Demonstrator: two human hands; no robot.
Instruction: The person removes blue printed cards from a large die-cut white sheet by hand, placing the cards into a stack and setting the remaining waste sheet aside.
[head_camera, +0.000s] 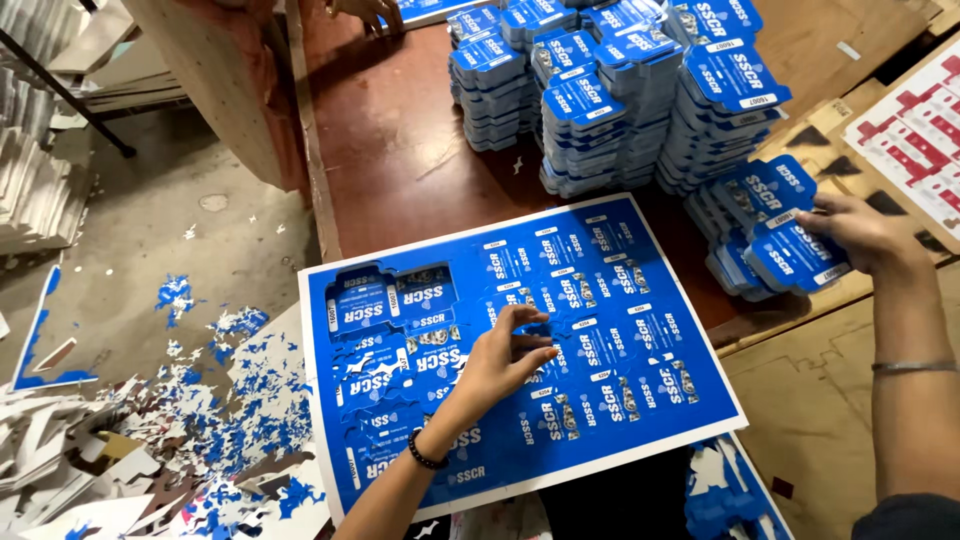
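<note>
While a person leans over a reddish-brown worktable (400, 150), a large blue printed card sheet (600, 400) lies flat in front of them, its near edge hanging past the table. The sheet carries rows of die-cut blue label shapes with white lettering and small pictures. On its left part several shapes are already loosened and sit crooked, leaving gaps.

The left hand (500, 355) rests on the middle of the sheet, fingers spread and curled, fingertips pressing on one die-cut piece; it grips nothing. The right hand (860, 232) reaches to the right edge of the table and closes its fingers on the top of a low stack of punched blue cards (785, 255), which sits on brown cardboard (830, 400) just beside the sheet.

Behind the sheet, tall stacks of the same blue cards (620, 90) crowd the far side of the table, standing between the sheet and the table's back edge. Another person's hand (365, 12) shows at the top edge. At far right lies a white sheet with red printed shapes (915, 130).

To the left, the grey floor (180, 230) is littered with blue and white card scraps (200, 420), piled thickest near the bottom-left corner.
</note>
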